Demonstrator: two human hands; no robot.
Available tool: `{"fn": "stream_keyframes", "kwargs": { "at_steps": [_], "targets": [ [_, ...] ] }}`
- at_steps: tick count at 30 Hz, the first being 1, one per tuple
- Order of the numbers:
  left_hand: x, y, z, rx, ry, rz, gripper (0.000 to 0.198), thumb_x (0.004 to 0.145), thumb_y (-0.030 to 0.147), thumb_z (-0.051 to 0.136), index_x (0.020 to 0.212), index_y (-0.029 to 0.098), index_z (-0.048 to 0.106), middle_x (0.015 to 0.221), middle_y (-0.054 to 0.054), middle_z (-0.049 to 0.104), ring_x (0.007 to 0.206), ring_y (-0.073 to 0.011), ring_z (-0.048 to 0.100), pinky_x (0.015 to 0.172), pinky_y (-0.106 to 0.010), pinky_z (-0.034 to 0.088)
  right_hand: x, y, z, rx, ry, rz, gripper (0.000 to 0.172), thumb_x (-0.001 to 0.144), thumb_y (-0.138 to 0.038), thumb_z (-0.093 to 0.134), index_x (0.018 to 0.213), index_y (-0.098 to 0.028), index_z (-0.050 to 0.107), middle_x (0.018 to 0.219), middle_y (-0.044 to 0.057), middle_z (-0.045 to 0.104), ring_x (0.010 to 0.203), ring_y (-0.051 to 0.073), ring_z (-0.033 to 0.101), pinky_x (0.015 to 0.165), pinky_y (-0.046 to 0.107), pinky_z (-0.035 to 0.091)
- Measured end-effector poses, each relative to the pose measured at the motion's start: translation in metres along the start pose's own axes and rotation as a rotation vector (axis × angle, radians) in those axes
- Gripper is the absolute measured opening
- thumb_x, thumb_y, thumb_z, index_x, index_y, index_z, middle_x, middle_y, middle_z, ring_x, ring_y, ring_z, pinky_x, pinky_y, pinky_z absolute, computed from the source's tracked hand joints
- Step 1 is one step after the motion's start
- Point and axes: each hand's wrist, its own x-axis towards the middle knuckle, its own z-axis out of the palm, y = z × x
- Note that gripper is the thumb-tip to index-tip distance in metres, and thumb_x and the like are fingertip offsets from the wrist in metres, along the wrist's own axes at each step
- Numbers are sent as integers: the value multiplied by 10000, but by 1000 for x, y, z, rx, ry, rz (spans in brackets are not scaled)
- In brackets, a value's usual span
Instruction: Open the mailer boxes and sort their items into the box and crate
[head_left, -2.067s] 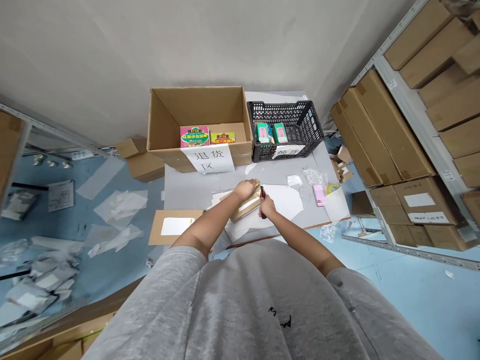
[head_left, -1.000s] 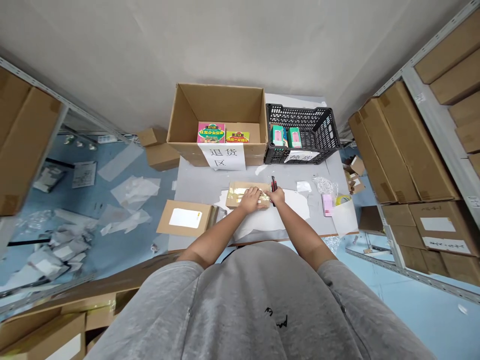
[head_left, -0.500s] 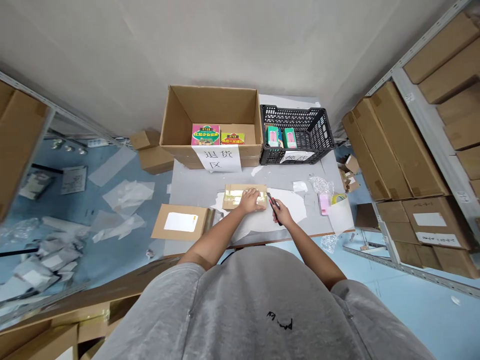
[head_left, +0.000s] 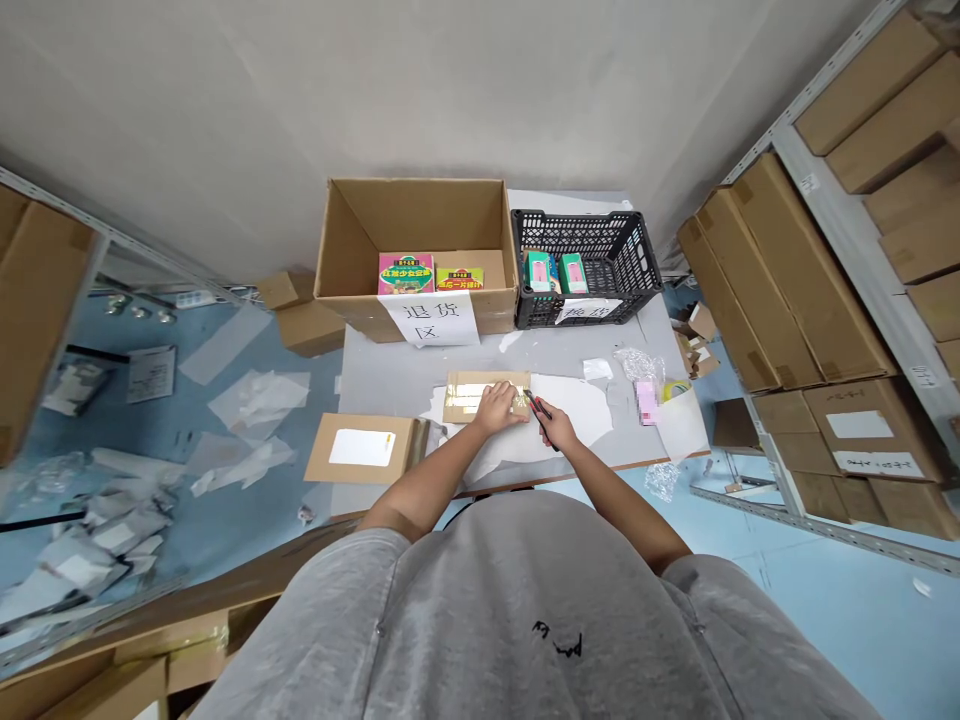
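A small cardboard box [head_left: 459,405] with shiny clear tape along its top lies on white sheeting [head_left: 592,410] in the middle of the table. My left hand [head_left: 497,407] grips it from above near its right end, fingers curved over the top and thumb along the front edge. My right hand [head_left: 557,428] is closed round a red and black utility knife [head_left: 541,416]. The knife's tip points up and left, at the right end of the box; whether the blade touches the tape is too small to tell.
Behind stand a large open carton [head_left: 420,215] with colourful packs and a black plastic crate [head_left: 585,310] with green boxes. Another cardboard box [head_left: 360,447] lies front left. Bubble wrap [head_left: 637,363] and a yellow tape roll [head_left: 675,390] lie right. Shelving with cartons [head_left: 817,280] flanks the table.
The knife has shifted slightly left, its tip now closer to the box's right end. My left hand stays on the box. The whole view has shifted a little.
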Motion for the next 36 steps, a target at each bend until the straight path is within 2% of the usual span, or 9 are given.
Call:
{"fn": "stream_keyframes", "kwargs": {
  "at_steps": [8, 14, 20, 23, 26, 28, 31, 34, 36],
  "targets": [
    [-1, -2, 2, 4, 41, 27, 506, 934, 654, 766, 1137, 207, 644, 1217, -148, 681, 1211, -350, 587, 1018, -429, 379, -11, 6, 4, -16, -5, 6, 561, 1092, -312, 572, 1647, -230, 551, 547, -99, 573, 385, 99, 540, 402, 159, 468],
    [1, -4, 6, -7, 81, -1, 525, 893, 554, 838, 1219, 180, 664, 1267, -180, 670, 1233, -371, 584, 1053, -447, 397, -3, 1, 5, 36, 30, 12, 538, 1093, -324, 573, 1622, -225, 578, 564, -93, 568, 381, 89, 518, 394, 155, 441],
    [-29, -21, -7, -36, 161, -66, 738, 868, 540, 850, 1475, 200, 603, 1538, -223, 581, 1475, -415, 485, 1250, -526, 326, -5, 7, -12, 27, 136, -21, 488, 1082, -414, 538, 1542, -255, 569, 638, -86, 588, 443, 114, 567, 466, 184, 502],
    [-50, -38, -13, -5, 235, -253, 771, 934, 585, 761, 1558, 194, 535, 1691, -238, 456, 1602, -427, 363, 1328, -585, 225, 5, -1, -8, -112, 181, -103, 404, 1062, -376, 547, 1448, -262, 580, 760, -52, 660, 569, 149, 651, 609, 237, 578],
    [-61, -50, -13, -16, 353, -553, 799, 995, 571, 674, 1612, 118, 445, 1740, -293, 363, 1643, -445, 303, 1339, -626, 200, 26, -22, 12, -277, 179, -294, 382, 1026, -257, 551, 1405, -239, 593, 1031, 45, 764, 891, 231, 743, 849, 331, 617],
    [-65, -52, -9, -79, 408, -733, 883, 984, 561, 693, 1637, 59, 373, 1727, -342, 346, 1631, -460, 327, 1323, -608, 267, 40, -38, 29, -366, 163, -396, 408, 1006, -189, 530, 1408, -212, 596, 1228, 107, 757, 1122, 272, 716, 995, 380, 590],
    [-66, -49, -2, -267, 415, -943, 940, 974, 581, 713, 1653, 61, 324, 1657, -348, 442, 1569, -458, 446, 1263, -562, 398, 53, -58, 47, -519, 154, -442, 417, 1013, -146, 505, 1417, -186, 602, 1397, 154, 703, 1312, 289, 630, 1127, 405, 521],
    [-66, -44, 6, -480, 385, -1081, 934, 980, 603, 714, 1661, 103, 317, 1585, -315, 541, 1489, -440, 556, 1194, -531, 488, 60, -71, 49, -641, 180, -503, 415, 1043, -150, 497, 1446, -174, 592, 1529, 170, 636, 1456, 284, 527, 1213, 406, 443],
    [-65, -43, 9, -564, 410, -1103, 930, 979, 575, 730, 1664, 111, 304, 1579, -303, 554, 1459, -427, 588, 1163, -519, 522, 64, -78, 44, -697, 193, -515, 373, 1039, -172, 543, 1405, -175, 616, 1560, 172, 616, 1490, 286, 501, 1217, 395, 429]
  ]
}}
